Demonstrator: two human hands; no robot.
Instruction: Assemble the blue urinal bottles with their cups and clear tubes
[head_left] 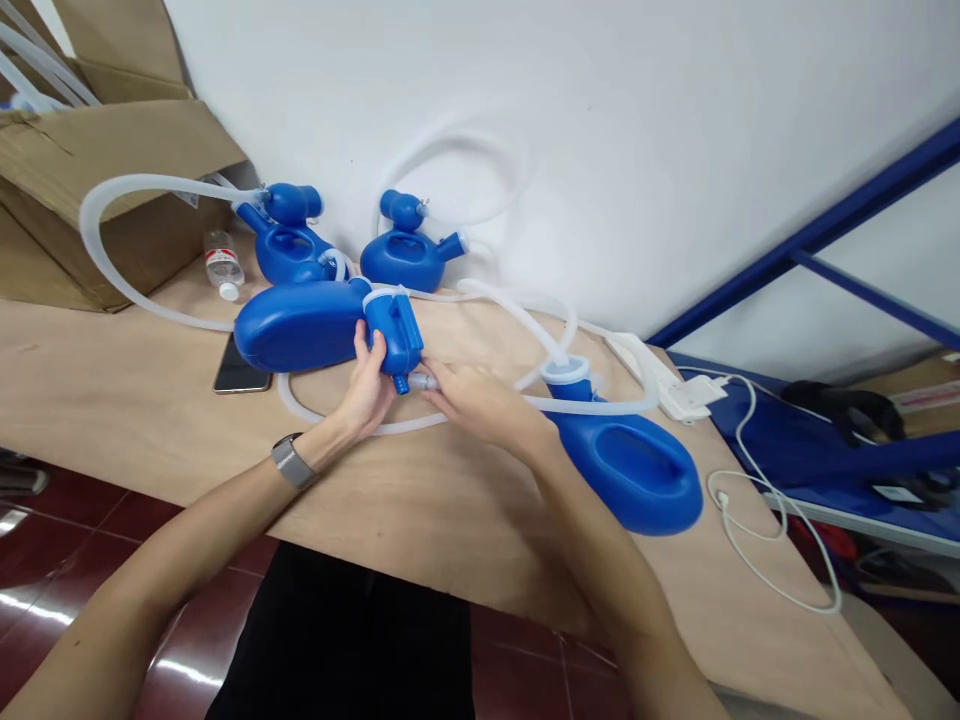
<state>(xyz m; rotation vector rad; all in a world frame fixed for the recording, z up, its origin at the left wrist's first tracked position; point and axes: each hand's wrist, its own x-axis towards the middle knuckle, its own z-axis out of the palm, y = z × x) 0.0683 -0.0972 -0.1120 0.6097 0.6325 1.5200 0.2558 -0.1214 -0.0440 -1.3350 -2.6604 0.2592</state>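
My left hand (369, 385) is closed around a small blue plastic cup-like piece (396, 335), which has a pale rim on top and a ribbed nozzle at its lower end. Beside that nozzle, my right hand (476, 400) pinches the end of a clear hose (424, 382). Whether the hose touches the nozzle I cannot tell. A blue bottle (300, 325) lies on its side just left of the cup-like piece. Near my right forearm lies another blue bottle (630, 465) with a handle opening and a white collar.
More blue bottles with hoses stand by the wall, one at the left (281, 250) and one mid-back (401, 262). A phone (240, 368), a water bottle (223, 262) and a cardboard box (112, 200) are at left. At right is a white power strip (664, 385) with cables.
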